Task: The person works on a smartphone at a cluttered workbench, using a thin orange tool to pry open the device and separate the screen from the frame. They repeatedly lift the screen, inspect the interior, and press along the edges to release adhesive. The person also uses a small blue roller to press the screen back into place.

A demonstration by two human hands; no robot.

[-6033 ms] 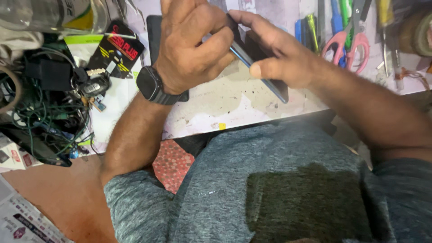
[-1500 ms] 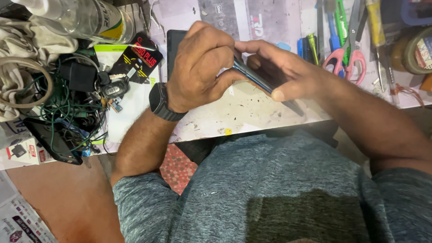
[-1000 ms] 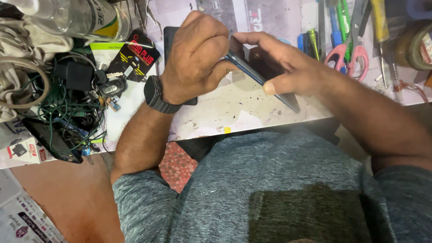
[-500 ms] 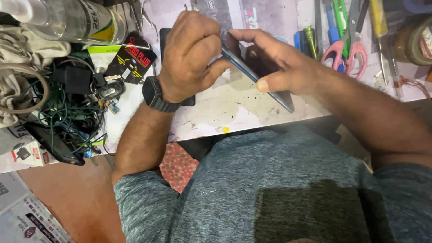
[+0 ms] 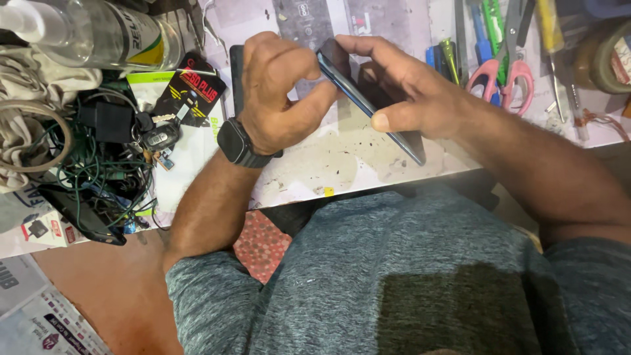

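— Hands first: our left hand (image 5: 282, 98) is curled up tight, with its thumb and fingertips pinching the top edge of the dark phone (image 5: 368, 105). It has a black watch (image 5: 238, 143) on the wrist.

— And our right hand (image 5: 404, 98)?

— It is wrapped round the phone from the other side, holding it tilted on its thin edge. The phone is up in the air, just above the stained worktop (image 5: 328, 164), right between our two hands.

— What could go wrong?

— We think the phone could slip. Only a thin edge is held, so a hard push from the left thumb might flip it out of the right hand and onto the worktop. A hard pinch might also crack the glass or bend the thin side.

— Anything near that could get bumped?

— On the left there is a clear bottle (image 5: 92, 33) lying down and a tangle of green wires (image 5: 92, 171) with keys (image 5: 158, 138). On the right are pink scissors (image 5: 503, 66) and some pens (image 5: 483, 26). If our elbow swings, we could knock those.

— What is different from half a second back?

— Not much. The left thumb has slid a bit along the phone's edge, and the phone sits at nearly the same tilt. Our right hand holds it just as before.
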